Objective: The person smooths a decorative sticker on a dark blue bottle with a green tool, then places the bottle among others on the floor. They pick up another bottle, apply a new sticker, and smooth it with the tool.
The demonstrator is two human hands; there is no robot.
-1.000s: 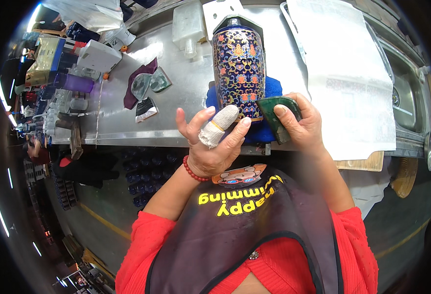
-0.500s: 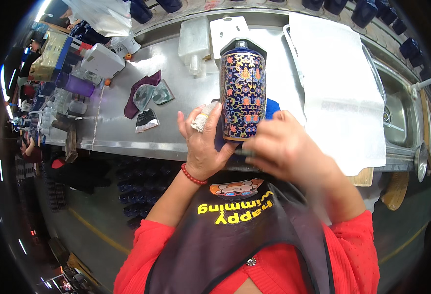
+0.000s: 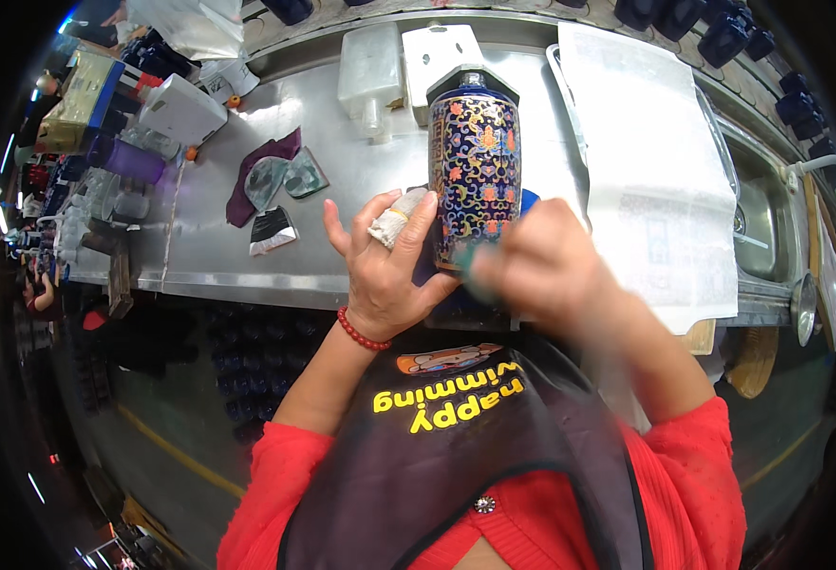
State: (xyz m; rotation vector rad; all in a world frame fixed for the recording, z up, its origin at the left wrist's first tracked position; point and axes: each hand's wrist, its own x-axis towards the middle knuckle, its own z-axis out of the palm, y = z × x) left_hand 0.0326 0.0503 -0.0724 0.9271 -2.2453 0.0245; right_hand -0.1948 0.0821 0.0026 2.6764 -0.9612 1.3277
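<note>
A dark blue bottle (image 3: 479, 171) with orange and gold flower scrolls lies with its short neck away from me and its base toward me. My left hand (image 3: 386, 255) grips it near the base, thumb at the base's edge and index finger along the left side. White wrapping covers one finger of that hand. Smeared by motion, my right hand (image 3: 549, 261) pinches a small green piece (image 3: 478, 270), like a pad or cloth, at the bottle's lower right end. Its exact kind is too blurred to tell. Blue material (image 3: 529, 199) shows beneath the bottle.
On the steel table (image 3: 294, 95) lie a purple cloth (image 3: 247, 180), glassy curved pieces (image 3: 302, 175) and a small black-and-white packet (image 3: 273, 231). A clear plastic container (image 3: 370, 76) stands behind. White sheeting (image 3: 660, 190) covers the right side, beside a sink (image 3: 769, 228).
My right hand has moved the green piece up from below the bottle's base onto its lower surface. The bottle has turned a little, showing a different part of its pattern.
</note>
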